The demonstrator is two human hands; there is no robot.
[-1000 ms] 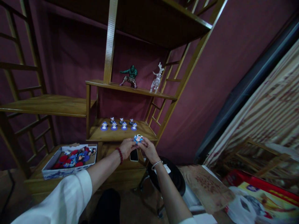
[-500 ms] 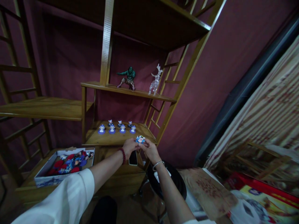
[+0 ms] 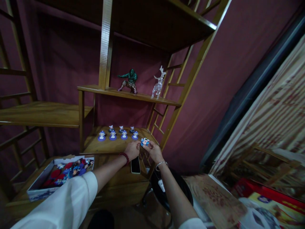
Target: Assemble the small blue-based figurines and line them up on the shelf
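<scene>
My right hand (image 3: 155,152) pinches a small blue-and-white cartoon figurine (image 3: 145,142) by its right side, above the front edge of the low shelf. My left hand (image 3: 132,150) is closed, its curled fingertips right by the figurine's left edge; whether they grip anything is hidden. Behind the hands, purple-and-white figurines (image 3: 124,135) stand upright in a front row on round bases. At the back is a row of three dark-based figurines (image 3: 121,128). An open box (image 3: 38,196) at lower left holds several red, blue and purple figurines.
The wooden low shelf (image 3: 105,147) carries the rows. On the shelf above stand a green-and-brown crouching statue (image 3: 130,81) and a clear deer ornament (image 3: 158,84). A phone (image 3: 135,165) lies below my left hand. A black round stool (image 3: 182,187) stands at lower right.
My left fingers have drawn slightly left, off the figurine's front. The figurine stays in my right hand, a little further right. The camera view has shifted slightly.
</scene>
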